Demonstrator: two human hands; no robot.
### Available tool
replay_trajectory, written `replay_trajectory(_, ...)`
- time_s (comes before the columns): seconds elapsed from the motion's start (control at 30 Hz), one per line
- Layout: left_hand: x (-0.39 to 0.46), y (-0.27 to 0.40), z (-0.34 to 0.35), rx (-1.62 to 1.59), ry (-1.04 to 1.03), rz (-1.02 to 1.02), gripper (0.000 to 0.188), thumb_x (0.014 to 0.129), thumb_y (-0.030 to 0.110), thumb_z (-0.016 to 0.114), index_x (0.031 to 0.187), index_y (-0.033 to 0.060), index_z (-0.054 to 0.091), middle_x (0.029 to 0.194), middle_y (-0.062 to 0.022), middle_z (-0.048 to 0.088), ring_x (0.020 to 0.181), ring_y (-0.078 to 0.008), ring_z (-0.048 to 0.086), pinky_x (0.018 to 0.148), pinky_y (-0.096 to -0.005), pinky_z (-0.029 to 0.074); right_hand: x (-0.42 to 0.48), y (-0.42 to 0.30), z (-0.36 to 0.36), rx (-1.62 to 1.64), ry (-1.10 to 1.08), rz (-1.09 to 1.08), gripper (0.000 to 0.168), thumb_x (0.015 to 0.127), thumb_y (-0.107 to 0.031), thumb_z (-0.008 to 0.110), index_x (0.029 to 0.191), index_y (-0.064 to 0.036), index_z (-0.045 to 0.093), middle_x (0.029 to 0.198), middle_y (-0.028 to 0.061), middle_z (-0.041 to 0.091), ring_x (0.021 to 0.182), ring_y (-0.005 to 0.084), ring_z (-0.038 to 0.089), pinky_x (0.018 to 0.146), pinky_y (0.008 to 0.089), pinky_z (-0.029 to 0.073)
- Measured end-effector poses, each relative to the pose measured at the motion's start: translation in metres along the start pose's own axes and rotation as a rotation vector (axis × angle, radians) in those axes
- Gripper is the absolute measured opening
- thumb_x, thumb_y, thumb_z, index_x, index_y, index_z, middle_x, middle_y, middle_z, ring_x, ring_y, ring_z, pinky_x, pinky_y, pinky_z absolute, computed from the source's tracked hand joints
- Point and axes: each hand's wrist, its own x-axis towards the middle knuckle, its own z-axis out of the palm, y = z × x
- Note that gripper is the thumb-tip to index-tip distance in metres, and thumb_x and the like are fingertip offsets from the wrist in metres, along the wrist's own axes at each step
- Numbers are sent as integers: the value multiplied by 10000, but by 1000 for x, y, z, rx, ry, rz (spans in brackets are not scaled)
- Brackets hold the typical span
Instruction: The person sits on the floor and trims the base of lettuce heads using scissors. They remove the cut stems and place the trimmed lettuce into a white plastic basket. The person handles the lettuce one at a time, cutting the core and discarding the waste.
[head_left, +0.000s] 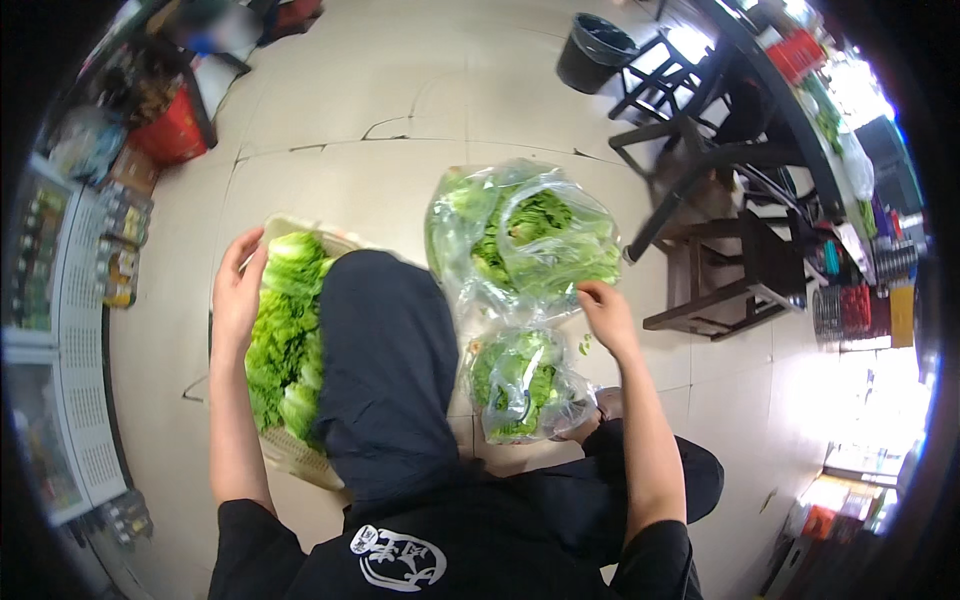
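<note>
At the left, a pale plastic basket (289, 450) holds loose leafy green lettuce (289, 330). My left hand (241, 281) is at the basket's outer side near its far corner, its thumb and fingers apart and nothing visible between them. A large clear plastic bag (517, 225) of lettuce lies on the floor in front of me, its film loose and crumpled. The curled fingers of my right hand (606, 315) pinch the near right edge of this bag. Closer to me, a smaller clear bag (517, 382) of lettuce sits by my foot.
My bent knee (390, 337) rises between the basket and the bags. Dark wooden stools (720, 277) and a table leg (675, 195) stand at the right. A lined black bin (592, 56) is farther off. Glass-fronted cabinets (45, 300) and bottle packs (120, 255) line the left side.
</note>
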Motion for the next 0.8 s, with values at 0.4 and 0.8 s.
replay_trajectory(0.4,70,28,294,1517,-1213,287,349,815,175,495,1098,53,660,1172,-160,626,1123,-304,566,957,-408,445,107,-33,150,-372,-300,-468,279,795,-95,521,1031,-17,649,1049,205,634,953,357,608,885,444,462)
replay_trajectory(0.8,49,-73,335,1710,-1628,607,358,823,267,625,1161,155,656,1208,-70,614,1169,-241,543,987,-450,353,64,111,-94,-1452,-733,281,362,902,-329,522,1097,-83,703,1203,128,639,1254,314,479,1108,440,220)
